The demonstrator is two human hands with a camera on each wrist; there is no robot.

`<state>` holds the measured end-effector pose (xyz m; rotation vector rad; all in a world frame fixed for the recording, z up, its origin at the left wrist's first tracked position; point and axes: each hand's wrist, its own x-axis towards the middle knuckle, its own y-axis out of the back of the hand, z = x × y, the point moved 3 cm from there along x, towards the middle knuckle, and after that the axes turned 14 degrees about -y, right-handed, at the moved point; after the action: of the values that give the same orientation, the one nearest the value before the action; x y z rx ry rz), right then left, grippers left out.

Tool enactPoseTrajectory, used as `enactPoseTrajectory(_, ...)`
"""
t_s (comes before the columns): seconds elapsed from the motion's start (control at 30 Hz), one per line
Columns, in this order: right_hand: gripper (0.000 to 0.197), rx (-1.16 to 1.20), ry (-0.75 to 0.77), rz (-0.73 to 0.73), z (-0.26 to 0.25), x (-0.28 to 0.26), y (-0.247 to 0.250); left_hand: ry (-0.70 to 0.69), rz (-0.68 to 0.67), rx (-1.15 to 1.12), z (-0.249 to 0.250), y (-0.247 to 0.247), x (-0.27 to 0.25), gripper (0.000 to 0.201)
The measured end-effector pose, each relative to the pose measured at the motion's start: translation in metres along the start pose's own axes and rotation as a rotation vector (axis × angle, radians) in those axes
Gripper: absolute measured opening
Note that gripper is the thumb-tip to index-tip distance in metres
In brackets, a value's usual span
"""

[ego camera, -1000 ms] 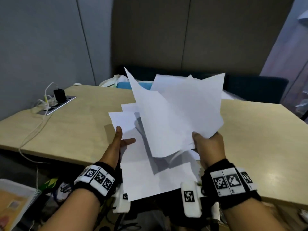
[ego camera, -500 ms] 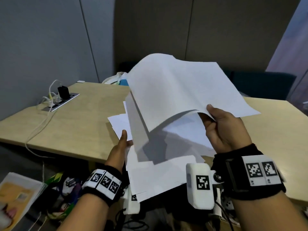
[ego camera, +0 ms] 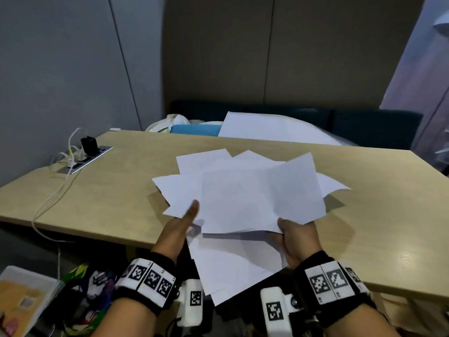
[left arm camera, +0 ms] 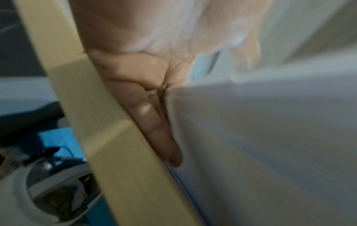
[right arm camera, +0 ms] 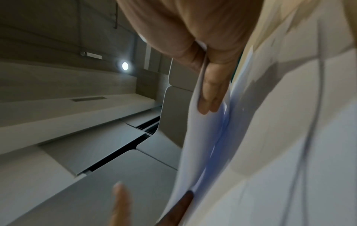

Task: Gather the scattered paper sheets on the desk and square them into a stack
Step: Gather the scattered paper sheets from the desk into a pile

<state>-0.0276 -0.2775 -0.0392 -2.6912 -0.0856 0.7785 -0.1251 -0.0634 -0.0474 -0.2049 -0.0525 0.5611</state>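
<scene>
A fanned bundle of white paper sheets [ego camera: 255,195] lies low over the wooden desk [ego camera: 97,190], near its front edge. Some lower sheets [ego camera: 230,268] overhang that edge toward me. My left hand [ego camera: 187,220] holds the bundle's left side, thumb on top; in the left wrist view its fingers [left arm camera: 154,122] lie under the paper [left arm camera: 260,137], against the desk edge [left arm camera: 115,137]. At the near right corner my right hand [ego camera: 289,234] pinches the upper sheets; the right wrist view shows its fingers [right arm camera: 212,91] clamped on the paper [right arm camera: 203,137].
A power strip with a black charger and white cables [ego camera: 90,152] sits at the desk's back left. Behind the desk, a large white sheet [ego camera: 267,128] and a blue item [ego camera: 194,129] rest on a dark bench [ego camera: 364,122]. Booklets and bags [ego camera: 24,297] lie on the floor, lower left.
My right hand has brought the raised, curled sheets down flat onto the rest of the pile. My left thumb now lies on top of the bundle.
</scene>
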Motion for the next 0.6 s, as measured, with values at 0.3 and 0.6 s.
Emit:
enactPoseTrajectory(0.3,0.028,0.023,-0.129,-0.156,0.006,0.0,0.003,-0.037,0.164,0.164,-0.026,0.022,0.02,0.037)
enactPoseTrajectory(0.6,0.021,-0.075,-0.169,-0.037,-0.046,0.013,0.049,0.006,0.101,0.081,-0.035,0.032,0.023,0.048)
